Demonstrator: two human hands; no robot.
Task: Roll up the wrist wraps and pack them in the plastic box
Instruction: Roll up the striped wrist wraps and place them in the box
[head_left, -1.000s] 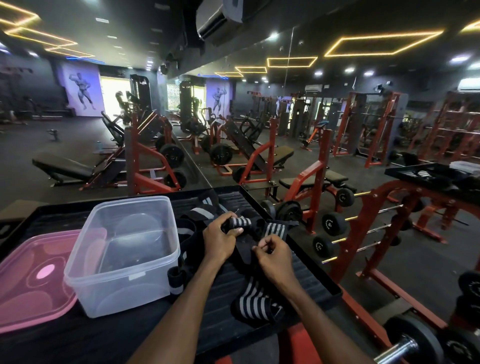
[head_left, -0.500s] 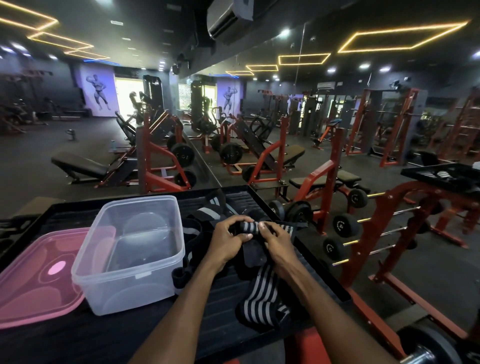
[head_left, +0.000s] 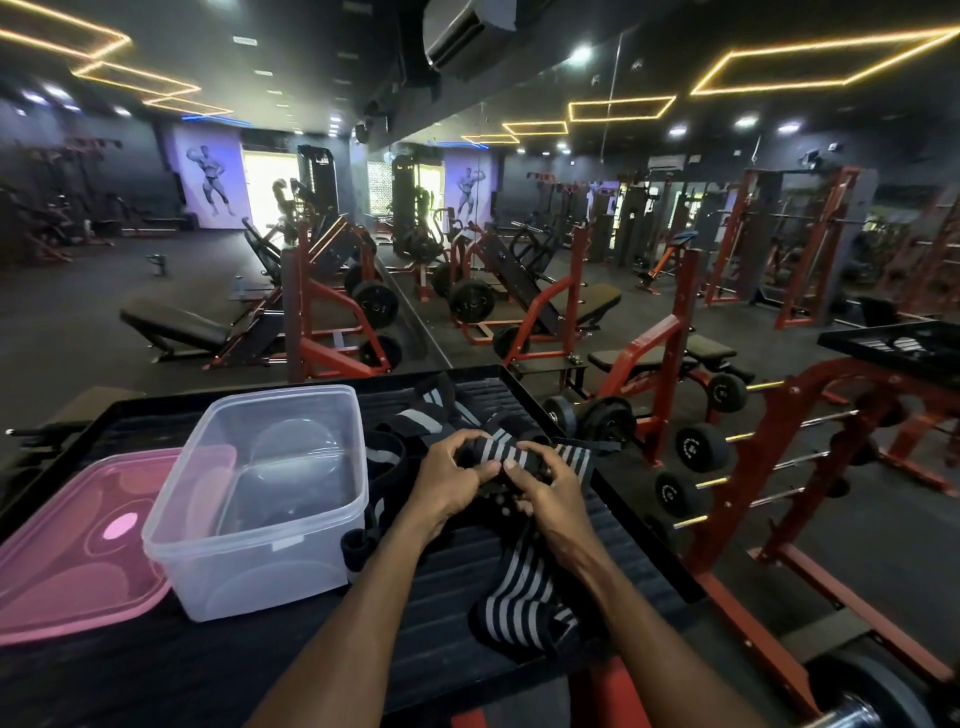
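Gym machines surround the black desk. Both hands, left hand and right hand, grip a striped wrist wrap, partly rolled. Beside them the plastic box looks empty; packing not begun.

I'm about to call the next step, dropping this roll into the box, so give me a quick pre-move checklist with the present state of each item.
1. Both hands on the wrap: ok. The left hand and right hand grip the black-and-white striped wrist wrap.
2. Wrap fully rolled: not ok. A long striped tail trails toward the near edge of the black ribbed tray.
3. Clear plastic box open: ok. The pink plastic lid lies beside it.
4. Room in the box: ok, no wraps inside.
5. Roll tight: cannot tell, fingers cover it.
6. Other wraps waiting: ok. The loose black wraps lie behind the hands.
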